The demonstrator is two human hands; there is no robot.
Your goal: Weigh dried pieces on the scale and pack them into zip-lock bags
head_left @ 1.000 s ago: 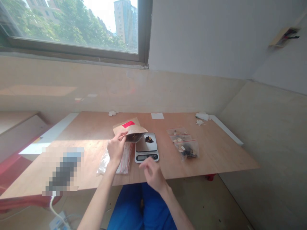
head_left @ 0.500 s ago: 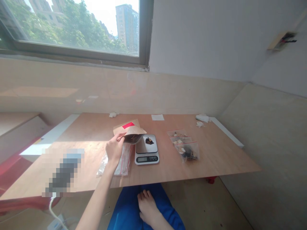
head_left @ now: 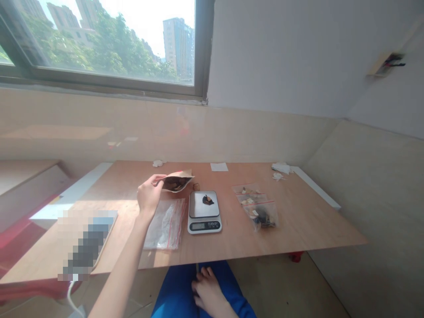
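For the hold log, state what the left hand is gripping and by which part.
The left hand grips a kraft paper pouch by its left end.

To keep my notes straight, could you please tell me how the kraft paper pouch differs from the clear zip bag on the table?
The kraft paper pouch is opaque brown, while the clear zip bag is see-through with red-lined edges. The left hand holds the pouch up, tilted, but the bag lies flat on the wooden table. Dark pieces show at the pouch's mouth; no contents are visible in the bag. Both are thin, flexible bags left of the digital kitchen scale.
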